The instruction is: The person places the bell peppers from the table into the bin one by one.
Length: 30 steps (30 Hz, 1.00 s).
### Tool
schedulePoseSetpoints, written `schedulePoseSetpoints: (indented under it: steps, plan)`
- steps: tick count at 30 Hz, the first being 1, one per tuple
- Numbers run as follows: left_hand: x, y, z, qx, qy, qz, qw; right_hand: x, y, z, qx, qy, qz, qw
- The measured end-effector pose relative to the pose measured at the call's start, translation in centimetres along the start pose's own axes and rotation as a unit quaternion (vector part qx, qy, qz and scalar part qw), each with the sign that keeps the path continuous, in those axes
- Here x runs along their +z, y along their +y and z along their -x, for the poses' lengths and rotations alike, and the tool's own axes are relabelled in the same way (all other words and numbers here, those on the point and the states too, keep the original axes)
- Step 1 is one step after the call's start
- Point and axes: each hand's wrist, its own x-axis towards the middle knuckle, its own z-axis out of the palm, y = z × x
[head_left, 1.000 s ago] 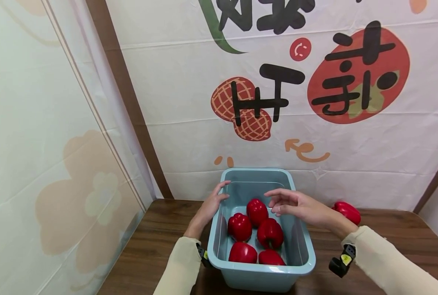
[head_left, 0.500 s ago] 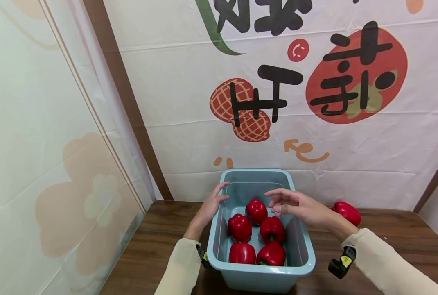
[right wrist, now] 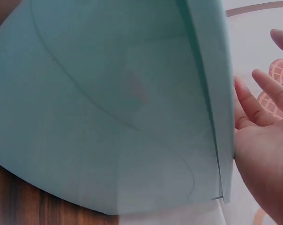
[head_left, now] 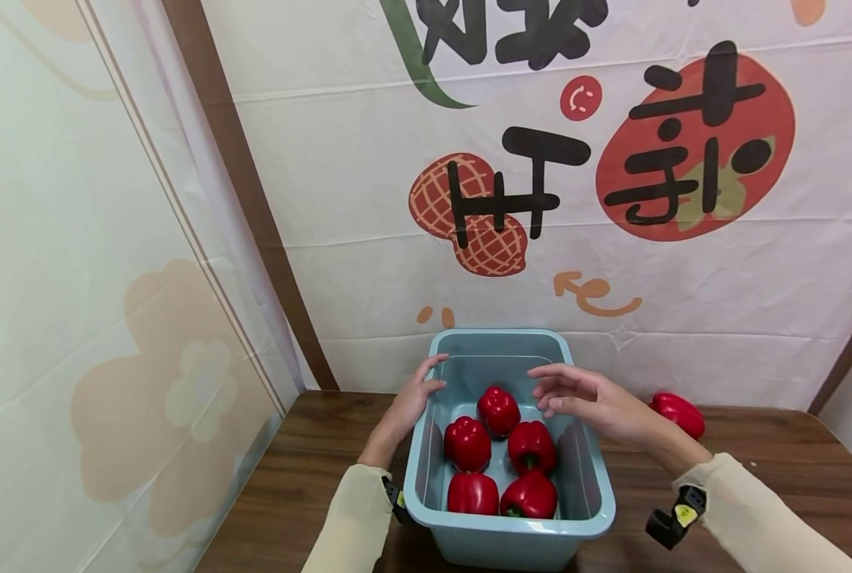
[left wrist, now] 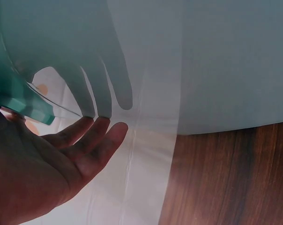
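A light blue plastic tub (head_left: 519, 523) stands on the table with several red bell peppers (head_left: 499, 412) inside. My left hand (head_left: 406, 407) rests at the tub's left rim, index finger and thumb reaching over it. In the left wrist view, other fingertips of that left hand (left wrist: 92, 150) meet the tub's glossy outer wall (left wrist: 230, 70), which mirrors them. Over the right rim, my right hand (head_left: 598, 403) hovers with loosely bent fingers and nothing between them. The right wrist view has this right hand (right wrist: 268, 122) just past the tub's rim (right wrist: 216, 93).
One more red bell pepper (head_left: 678, 415) lies on the brown wooden table (head_left: 763, 454), right of the tub and beyond my right forearm. A white printed cloth (head_left: 369, 239) hangs close behind the tub. Another pale cloth wall (head_left: 111, 239) bounds the left side.
The front-right pepper has shifted into fuller view, and the one behind it has settled slightly. My right hand has drawn a little to the right. The left hand has stayed put.
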Motion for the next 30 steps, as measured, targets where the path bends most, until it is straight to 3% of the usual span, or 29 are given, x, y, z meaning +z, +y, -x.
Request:
schedulePoseSetpoints:
  steps: [6,15,20,30]
  plan:
    - [0.0,-0.1,0.0,-0.005,-0.001,0.002,1.0000,-0.7,-0.2,0.9,-0.021,0.020,0.006,1.000]
    - [0.0,-0.1,0.0,0.001,0.002,-0.005,1.0000,-2.4,-1.0,3.0,0.004,0.092,0.046,0.995]
    - [0.1,0.0,0.0,0.003,0.002,-0.006,1.0000,-3.7,-0.9,4.0,-0.007,0.114,0.067,0.991]
    - [0.1,0.1,0.0,-0.001,0.004,0.002,1.0000,-5.6,-0.3,6.0,0.019,0.149,0.111,0.982]
